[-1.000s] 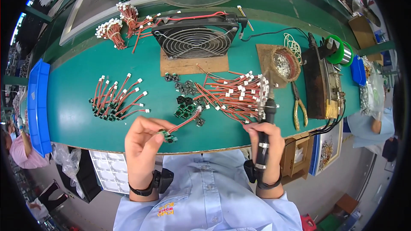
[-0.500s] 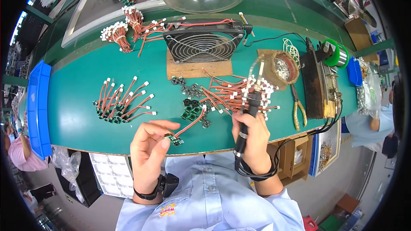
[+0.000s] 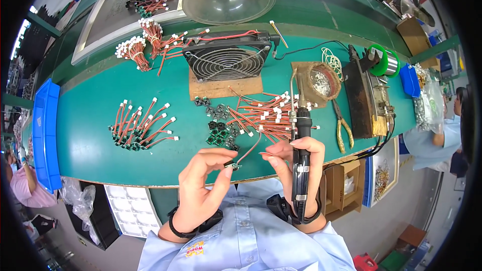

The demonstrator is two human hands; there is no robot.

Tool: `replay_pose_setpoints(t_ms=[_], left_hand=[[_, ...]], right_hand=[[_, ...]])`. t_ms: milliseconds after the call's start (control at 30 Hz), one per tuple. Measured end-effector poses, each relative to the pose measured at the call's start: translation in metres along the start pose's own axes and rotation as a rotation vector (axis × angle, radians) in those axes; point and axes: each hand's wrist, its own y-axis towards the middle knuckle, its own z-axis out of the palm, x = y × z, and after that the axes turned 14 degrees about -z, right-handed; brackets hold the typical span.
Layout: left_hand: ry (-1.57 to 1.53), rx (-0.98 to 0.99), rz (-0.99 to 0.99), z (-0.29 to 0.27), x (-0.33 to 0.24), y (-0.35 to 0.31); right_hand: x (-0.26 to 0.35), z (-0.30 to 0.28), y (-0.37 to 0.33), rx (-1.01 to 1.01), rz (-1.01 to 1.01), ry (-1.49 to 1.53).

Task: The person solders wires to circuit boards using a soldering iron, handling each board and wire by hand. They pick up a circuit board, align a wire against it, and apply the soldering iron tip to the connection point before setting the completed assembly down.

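Between the thumb and fingers of my left hand (image 3: 203,183) is a small green circuit board (image 3: 233,166). A wire lead with a white connector at its far end rises from the board toward the right. My right hand (image 3: 315,163) holds a black soldering iron (image 3: 302,143) nearly upright, with its metal tip pointing away from me. A short piece of red wire (image 3: 266,154) shows at the thumb and fingertip of that hand, just right of the board. Beyond my hands lie loose red wire leads (image 3: 266,118) and small black-and-green components (image 3: 219,133).
Finished-looking boards with leads (image 3: 138,130) lie at left, by a blue tray (image 3: 46,135). A fan (image 3: 228,57) stands at the back. Pliers (image 3: 343,128), a round tip-cleaning pot (image 3: 321,84), a solder spool (image 3: 385,61) and a dark metal box (image 3: 357,100) are at right.
My left hand has moved right with the circuit board. The soldering iron has swung more upright, and my right fingertips now show a bit of red wire near the board.
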Motion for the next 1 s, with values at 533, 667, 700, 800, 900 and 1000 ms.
replay_pose_setpoints(t_ms=[533, 667, 700, 800, 900, 1000], left_hand=[[-0.281, 0.16, -0.172, 0.015, -0.014, -0.002], [-0.361, 0.225, -0.2, 0.013, -0.01, 0.0], [-0.401, 0.272, -0.203, 0.011, -0.008, 0.001], [-0.481, 0.363, -0.211, 0.008, -0.004, 0.004], [-0.539, 0.353, -0.284, 0.009, -0.005, 0.004], [-0.596, 0.379, -0.355, 0.011, -0.008, 0.006]], right_hand=[[0.018, -0.005, -0.004, 0.052, 0.055, 0.113], [0.018, -0.006, -0.006, 0.083, 0.026, 0.099], [0.018, -0.007, -0.006, 0.099, 0.004, 0.079], [0.017, -0.009, -0.008, 0.119, -0.015, 0.057], [0.018, -0.01, -0.011, 0.125, -0.009, 0.047], [0.019, -0.008, -0.012, 0.127, -0.016, 0.055]])
